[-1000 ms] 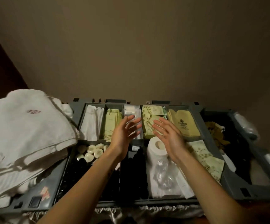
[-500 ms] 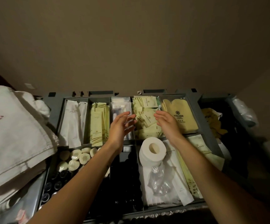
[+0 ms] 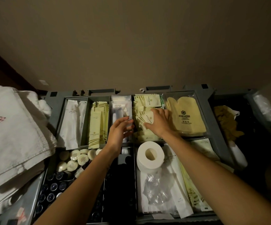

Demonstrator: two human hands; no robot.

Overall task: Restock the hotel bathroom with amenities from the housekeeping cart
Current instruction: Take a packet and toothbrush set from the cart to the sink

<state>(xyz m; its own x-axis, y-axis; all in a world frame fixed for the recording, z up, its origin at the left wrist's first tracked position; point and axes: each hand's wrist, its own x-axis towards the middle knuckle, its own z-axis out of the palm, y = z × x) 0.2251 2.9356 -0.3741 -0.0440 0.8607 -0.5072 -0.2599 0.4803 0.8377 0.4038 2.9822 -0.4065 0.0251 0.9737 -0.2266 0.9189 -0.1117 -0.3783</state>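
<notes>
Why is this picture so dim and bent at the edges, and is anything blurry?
Head view: the light is dim and warm, so the dark bottles sink into shadow. Head view: the wide lens bows the cart rim into a curve. Head view: the left hand looks slightly motion-smeared, while the toilet roll is sharp.

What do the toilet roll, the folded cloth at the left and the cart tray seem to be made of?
Toilet roll: soft matte white paper, wound in layers round a hollow core.
Folded cloth: matte white fabric, likely cotton; a stitched hem and an embroidered emblem show.
Cart tray: probably moulded grey plastic, smooth, with thin dividers.
</notes>
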